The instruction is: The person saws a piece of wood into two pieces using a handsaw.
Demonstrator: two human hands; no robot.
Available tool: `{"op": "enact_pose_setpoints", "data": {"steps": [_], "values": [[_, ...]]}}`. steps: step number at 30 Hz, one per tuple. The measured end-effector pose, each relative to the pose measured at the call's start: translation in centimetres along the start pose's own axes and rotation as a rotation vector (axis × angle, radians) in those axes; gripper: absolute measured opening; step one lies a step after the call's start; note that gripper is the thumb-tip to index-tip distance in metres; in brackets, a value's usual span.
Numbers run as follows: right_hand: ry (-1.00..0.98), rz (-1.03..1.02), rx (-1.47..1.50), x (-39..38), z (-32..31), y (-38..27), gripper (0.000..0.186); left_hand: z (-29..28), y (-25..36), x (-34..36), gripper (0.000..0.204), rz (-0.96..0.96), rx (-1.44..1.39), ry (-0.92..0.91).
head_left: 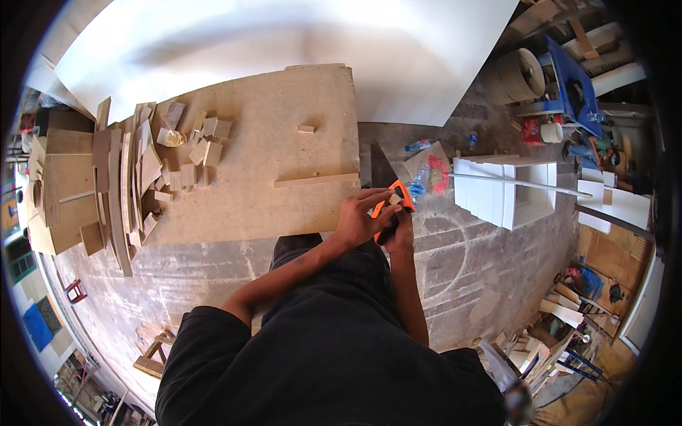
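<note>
Beside the right end of the plywood worktop (249,121), my left hand (359,224) pinches a small wooden block (394,199) over the orange-and-black handle of a handsaw (379,168). My right hand (400,231) grips that handle from below, with the blade pointing away from me past the worktop's edge. A long narrow wooden strip (312,180) lies along the board just left of the saw. A lone small offcut (306,129) rests farther back on the board.
Cut blocks (209,128) and stacked boards (121,192) crowd the worktop's left. A white panel (284,35) lies beyond it. Plastic bottles (419,146) and a white cabinet (529,190) with a pole across it are on the right. Scrap wood (561,312) is piled lower right.
</note>
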State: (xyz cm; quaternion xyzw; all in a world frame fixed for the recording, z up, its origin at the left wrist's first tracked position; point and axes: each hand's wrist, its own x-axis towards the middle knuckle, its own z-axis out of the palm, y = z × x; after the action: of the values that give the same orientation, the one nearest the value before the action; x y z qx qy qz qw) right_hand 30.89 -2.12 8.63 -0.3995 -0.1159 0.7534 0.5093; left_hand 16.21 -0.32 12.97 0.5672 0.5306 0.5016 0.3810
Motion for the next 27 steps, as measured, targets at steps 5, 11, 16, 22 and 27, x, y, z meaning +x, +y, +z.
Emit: {"op": "enact_pose_setpoints", "data": {"steps": [5,11,16,22,27], "values": [[0.179,-0.06,-0.025,-0.1,2.4,0.7,0.03,0.0,-0.2,-0.2,0.026,-0.087,-0.165,0.101],[0.143,-0.067,-0.152,0.8,1.4,1.0,0.039,-3.5,-4.2,1.5,0.023,-0.362,-0.18,0.159],[0.249,-0.1,-0.194,0.7,-0.2,0.6,0.037,-12.6,-15.3,5.8,0.03,-0.548,-0.348,0.502],[0.364,-0.031,-0.277,0.9,-1.6,1.6,0.04,-21.6,-23.6,9.4,0.029,-0.669,-0.34,0.636],[0.438,0.002,-0.285,0.1,-4.0,1.6,0.04,-21.0,-21.7,10.9,0.033,-0.781,0.643,0.438]]}}
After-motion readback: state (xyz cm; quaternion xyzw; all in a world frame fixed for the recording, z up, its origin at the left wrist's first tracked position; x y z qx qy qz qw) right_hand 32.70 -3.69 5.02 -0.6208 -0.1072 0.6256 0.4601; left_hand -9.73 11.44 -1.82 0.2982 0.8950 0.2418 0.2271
